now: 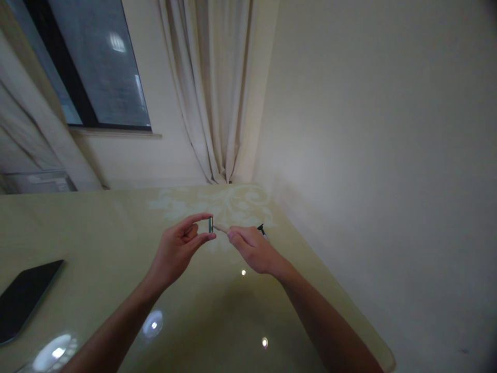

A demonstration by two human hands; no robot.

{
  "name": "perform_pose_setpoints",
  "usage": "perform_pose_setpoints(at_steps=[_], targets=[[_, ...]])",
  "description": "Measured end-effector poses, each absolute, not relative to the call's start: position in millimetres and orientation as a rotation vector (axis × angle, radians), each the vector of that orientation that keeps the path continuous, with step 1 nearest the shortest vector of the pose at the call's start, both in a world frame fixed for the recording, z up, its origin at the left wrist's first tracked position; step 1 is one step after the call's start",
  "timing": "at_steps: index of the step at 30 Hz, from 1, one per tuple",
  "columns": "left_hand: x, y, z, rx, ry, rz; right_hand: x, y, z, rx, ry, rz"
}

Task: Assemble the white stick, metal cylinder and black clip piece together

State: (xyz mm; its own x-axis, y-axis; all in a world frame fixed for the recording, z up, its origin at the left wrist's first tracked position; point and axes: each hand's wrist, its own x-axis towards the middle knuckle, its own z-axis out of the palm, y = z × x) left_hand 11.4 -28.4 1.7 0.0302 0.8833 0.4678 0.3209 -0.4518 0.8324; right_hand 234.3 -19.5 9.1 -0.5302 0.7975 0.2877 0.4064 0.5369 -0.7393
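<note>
Green and thin, a small piece is held upright above the bench in the left hand's thumb-and-finger grip, any print too small to read; the right hand's grip pinches a pale stick, tip at the piece.

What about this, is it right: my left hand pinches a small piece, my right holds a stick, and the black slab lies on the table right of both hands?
Not quite: the head view shows the black slab on the table to the left of your left hand and right hand, not right. The rest holds.
</note>
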Motion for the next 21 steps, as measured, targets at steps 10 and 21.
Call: perform_pose_setpoints(at_steps=[10,21], targets=[[14.4,-31.6,4.3,1.808,1.205,1.429,235.0,-19.2,8.9,-0.941,-2.111,0.868],[15.1,-35.2,5.7,1.808,1.19,1.421,234.7,-21.0,11.5,-0.975,-2.105,0.813]])
